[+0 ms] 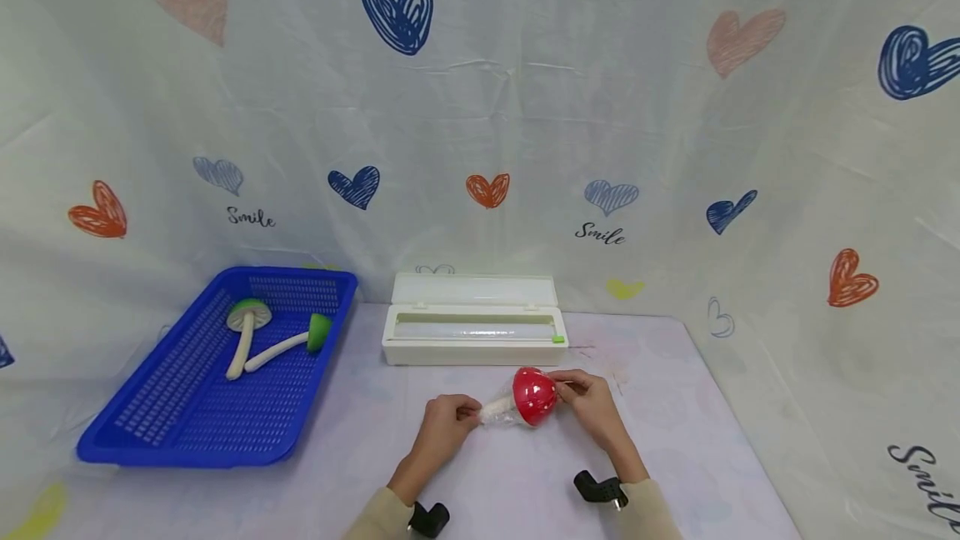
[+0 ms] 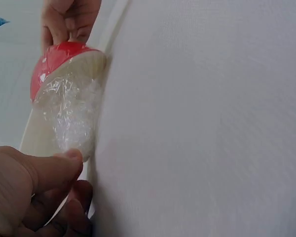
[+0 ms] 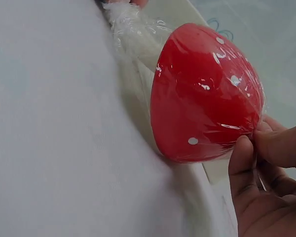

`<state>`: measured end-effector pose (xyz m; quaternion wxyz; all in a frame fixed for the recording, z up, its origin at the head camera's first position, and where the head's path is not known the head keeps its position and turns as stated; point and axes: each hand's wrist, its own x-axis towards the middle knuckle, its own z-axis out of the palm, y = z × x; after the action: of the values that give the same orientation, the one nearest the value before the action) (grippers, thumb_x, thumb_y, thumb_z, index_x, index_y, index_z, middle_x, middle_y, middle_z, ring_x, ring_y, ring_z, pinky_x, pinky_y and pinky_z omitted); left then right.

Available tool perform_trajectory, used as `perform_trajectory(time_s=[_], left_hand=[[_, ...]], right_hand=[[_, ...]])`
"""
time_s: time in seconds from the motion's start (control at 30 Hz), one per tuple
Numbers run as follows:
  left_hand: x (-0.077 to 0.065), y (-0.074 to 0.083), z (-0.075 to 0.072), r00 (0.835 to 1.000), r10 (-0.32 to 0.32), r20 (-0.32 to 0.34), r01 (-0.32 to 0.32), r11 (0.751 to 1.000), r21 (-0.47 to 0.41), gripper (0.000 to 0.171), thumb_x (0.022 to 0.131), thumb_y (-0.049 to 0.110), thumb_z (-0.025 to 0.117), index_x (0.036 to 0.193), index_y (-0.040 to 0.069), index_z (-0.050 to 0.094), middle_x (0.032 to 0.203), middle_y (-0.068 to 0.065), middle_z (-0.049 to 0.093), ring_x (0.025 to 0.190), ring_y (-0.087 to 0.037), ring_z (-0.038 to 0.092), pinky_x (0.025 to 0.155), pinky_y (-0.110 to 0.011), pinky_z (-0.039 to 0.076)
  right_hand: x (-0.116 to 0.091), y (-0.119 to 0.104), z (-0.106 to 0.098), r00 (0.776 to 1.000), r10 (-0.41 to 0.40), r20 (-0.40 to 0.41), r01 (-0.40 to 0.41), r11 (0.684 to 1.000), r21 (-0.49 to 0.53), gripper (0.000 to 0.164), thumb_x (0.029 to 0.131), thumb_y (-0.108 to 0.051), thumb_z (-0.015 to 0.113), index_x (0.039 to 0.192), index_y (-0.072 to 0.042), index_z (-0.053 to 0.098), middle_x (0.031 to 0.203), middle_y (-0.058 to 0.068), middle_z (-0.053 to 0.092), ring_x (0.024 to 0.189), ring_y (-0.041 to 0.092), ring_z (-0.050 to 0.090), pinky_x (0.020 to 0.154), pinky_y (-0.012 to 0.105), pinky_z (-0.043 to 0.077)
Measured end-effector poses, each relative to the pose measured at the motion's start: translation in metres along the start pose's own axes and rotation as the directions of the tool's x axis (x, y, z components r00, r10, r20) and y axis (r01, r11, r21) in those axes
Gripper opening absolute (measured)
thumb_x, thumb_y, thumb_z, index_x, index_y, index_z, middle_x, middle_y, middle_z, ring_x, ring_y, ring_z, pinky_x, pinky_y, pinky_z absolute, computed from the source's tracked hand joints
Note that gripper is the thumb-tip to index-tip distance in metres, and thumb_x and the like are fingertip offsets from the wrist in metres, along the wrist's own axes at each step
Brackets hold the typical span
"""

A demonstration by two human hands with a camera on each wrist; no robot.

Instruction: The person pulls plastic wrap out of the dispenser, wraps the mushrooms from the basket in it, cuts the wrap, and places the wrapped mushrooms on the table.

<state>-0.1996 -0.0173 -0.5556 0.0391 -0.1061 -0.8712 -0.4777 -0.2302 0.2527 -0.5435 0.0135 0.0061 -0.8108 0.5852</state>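
A toy mushroom (image 1: pixel 535 397) with a red, white-dotted cap and pale stem lies on its side, wrapped in clear plastic film (image 2: pixel 71 118). My left hand (image 1: pixel 448 427) pinches the film at the stem end between thumb and fingers. At the top of the cap, my right hand (image 1: pixel 592 407) pinches the gathered film; in the right wrist view the thumb and forefinger (image 3: pixel 244 158) meet there, and the film lies tight over the red dome (image 3: pixel 207 94). Around the stem the film is crumpled and bunched.
Behind the hands stands a white film dispenser box (image 1: pixel 476 352), its lid (image 1: pixel 476 288) raised, with a green slider (image 1: pixel 558 339) at its right end. To the left, a blue basket (image 1: pixel 217 432) holds two green-capped mushrooms (image 1: pixel 245 332). A white heart-print curtain (image 1: pixel 517 107) rises behind the table.
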Motion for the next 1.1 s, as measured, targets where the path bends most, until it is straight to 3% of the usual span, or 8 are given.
perform_trajectory(time_s=[0.17,0.3,0.43,0.6,0.8,0.87,0.97,1.1], left_hand=[[0.012,0.012,0.022,0.999,0.023,0.035,-0.024,1.0,0.019,0.008,0.084,0.0,0.078,0.089,0.006,0.079,0.076,0.005,0.069,0.066,0.0,0.052,0.059,-0.019,0.047],[0.023,0.027,0.038,0.997,0.057,0.06,-0.057,0.998,0.0,0.01,0.082,-0.003,0.076,0.09,0.001,0.079,0.077,-0.001,0.073,0.068,-0.002,0.058,0.061,-0.02,0.05],[0.035,0.043,0.056,0.985,0.057,0.164,-0.054,0.998,-0.021,0.017,0.086,-0.001,0.076,0.102,-0.005,0.077,0.086,-0.007,0.076,0.075,-0.007,0.063,0.065,-0.021,0.052],[0.048,0.058,0.078,0.964,0.033,0.262,-0.036,0.999,0.007,0.027,0.088,0.004,0.077,0.113,-0.006,0.074,0.1,-0.011,0.077,0.073,-0.007,0.056,0.064,-0.02,0.049],[0.057,0.066,0.1,0.965,0.021,0.261,-0.024,1.0,0.005,0.032,0.089,0.004,0.076,0.119,-0.007,0.072,0.113,-0.018,0.075,0.069,-0.008,0.051,0.061,-0.021,0.047],[0.059,0.068,0.105,0.966,0.022,0.256,-0.028,0.999,0.02,0.033,0.09,0.005,0.075,0.121,-0.006,0.071,0.117,-0.017,0.075,0.075,-0.01,0.056,0.07,-0.024,0.054],[0.062,0.071,0.112,0.966,0.018,0.258,-0.027,0.999,0.032,0.037,0.09,0.005,0.073,0.125,-0.005,0.069,0.125,-0.016,0.073,0.1,-0.018,0.069,0.091,-0.035,0.059],[0.065,0.073,0.117,0.958,0.014,0.286,-0.022,0.999,0.025,0.044,0.092,0.006,0.07,0.134,-0.003,0.064,0.136,-0.016,0.067,0.129,-0.024,0.062,0.107,-0.043,0.052]], right_hand=[[0.006,0.005,-0.026,0.999,0.014,-0.052,-0.019,0.995,-0.102,0.019,0.095,0.004,0.067,0.112,0.0,0.076,0.11,0.017,0.074,0.082,0.017,0.065,0.07,0.027,0.06],[0.012,0.007,-0.049,0.997,0.03,-0.075,-0.043,0.984,-0.173,0.019,0.096,0.004,0.065,0.112,0.003,0.075,0.106,0.018,0.073,0.079,0.018,0.064,0.066,0.028,0.058],[0.019,0.01,-0.071,0.99,0.043,-0.133,-0.073,0.97,-0.232,0.019,0.098,0.003,0.062,0.113,0.005,0.074,0.106,0.021,0.073,0.079,0.018,0.064,0.065,0.028,0.057],[0.03,0.013,-0.093,0.985,0.054,-0.165,-0.1,0.954,-0.284,0.024,0.102,-0.004,0.057,0.118,0.005,0.072,0.12,0.026,0.069,0.089,0.022,0.064,0.073,0.029,0.06],[0.038,0.019,-0.11,0.981,0.113,-0.157,-0.154,0.949,-0.275,0.039,0.107,-0.024,0.056,0.131,0.005,0.065,0.132,0.027,0.064,0.105,0.029,0.063,0.086,0.03,0.06],[0.041,0.02,-0.113,0.98,0.126,-0.157,-0.165,0.948,-0.273,0.044,0.107,-0.03,0.057,0.133,0.004,0.063,0.133,0.026,0.064,0.111,0.031,0.062,0.088,0.028,0.058],[0.045,0.021,-0.118,0.979,0.118,-0.164,-0.162,0.944,-0.287,0.046,0.106,-0.033,0.058,0.135,0.002,0.063,0.136,0.025,0.062,0.117,0.034,0.059,0.086,0.023,0.055],[0.052,0.023,-0.123,0.978,0.099,-0.182,-0.154,0.936,-0.318,0.042,0.105,-0.029,0.059,0.135,0.001,0.063,0.137,0.025,0.062,0.12,0.036,0.059,0.081,0.017,0.05]])
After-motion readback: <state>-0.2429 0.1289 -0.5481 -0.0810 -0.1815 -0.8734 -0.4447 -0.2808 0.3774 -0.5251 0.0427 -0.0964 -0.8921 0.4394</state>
